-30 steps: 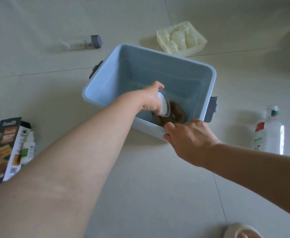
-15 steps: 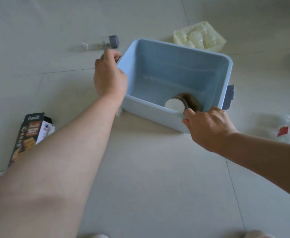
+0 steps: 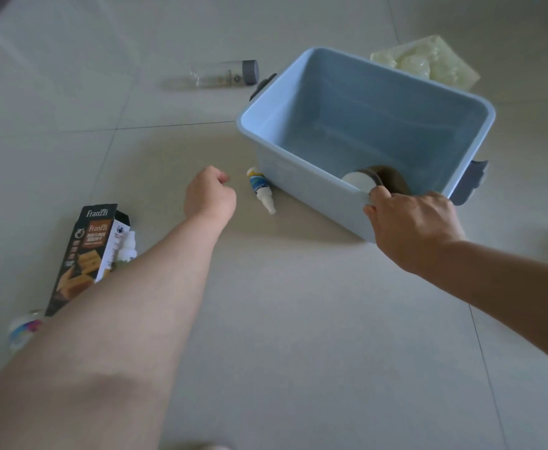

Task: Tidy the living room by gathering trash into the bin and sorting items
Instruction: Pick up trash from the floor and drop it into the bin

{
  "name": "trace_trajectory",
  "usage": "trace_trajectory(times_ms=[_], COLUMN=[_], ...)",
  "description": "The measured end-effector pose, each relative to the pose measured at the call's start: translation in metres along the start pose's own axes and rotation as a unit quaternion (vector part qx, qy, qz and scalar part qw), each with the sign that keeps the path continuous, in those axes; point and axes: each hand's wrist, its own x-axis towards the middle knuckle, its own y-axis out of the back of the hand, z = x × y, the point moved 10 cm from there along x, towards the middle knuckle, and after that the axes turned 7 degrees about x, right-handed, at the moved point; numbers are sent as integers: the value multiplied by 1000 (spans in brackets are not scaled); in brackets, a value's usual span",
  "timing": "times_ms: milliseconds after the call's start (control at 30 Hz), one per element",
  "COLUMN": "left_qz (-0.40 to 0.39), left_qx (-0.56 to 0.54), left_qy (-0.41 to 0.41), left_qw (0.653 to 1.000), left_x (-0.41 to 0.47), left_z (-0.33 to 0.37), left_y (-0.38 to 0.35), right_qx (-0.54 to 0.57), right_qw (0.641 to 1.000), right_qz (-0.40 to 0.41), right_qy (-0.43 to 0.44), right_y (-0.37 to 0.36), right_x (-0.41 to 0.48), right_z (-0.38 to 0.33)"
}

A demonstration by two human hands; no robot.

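Note:
A light blue plastic bin (image 3: 298, 177) stands on the tiled floor, with a white-lidded brown cup (image 3: 363, 180) lying inside at its near wall. My right hand (image 3: 412, 222) grips the bin's near rim. My left hand (image 3: 209, 194) hovers left of the bin with its fingers curled and holds nothing. A small white tube with a blue label (image 3: 261, 190) lies on the floor between that hand and the bin.
A dark Franzzi snack box (image 3: 85, 254) lies at the left beside a small white bottle (image 3: 128, 246). A clear bottle with a grey cap (image 3: 223, 74) lies behind the bin's left. A pale yellow plastic tray (image 3: 425, 61) sits beyond the bin. A colourful round object (image 3: 22, 329) lies at the far left.
My left hand let go of the cup in the bin, went to the bin's left handle, then came down beside the small tube. The bin shifted right and uncovered the tube.

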Motion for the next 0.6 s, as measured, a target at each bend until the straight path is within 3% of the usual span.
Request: trace_trajectory(times_ms=[333,433,600], left_qz=[-201,-237,-225], left_qx=[-85,-32,95], left_qy=[26,-7,-38], left_qw=[976,971,969], left_x=[-13,-19,-25], left_z=[17,23,21], left_y=[-97,-122,-132], right_qx=[38,36,40], right_qw=[999,999,999], right_qz=[2,3,-6], right_qy=[7,15,19], right_y=[-3,-6,-5], right_x=[8,10,12], right_z=[-4,-5,-7])
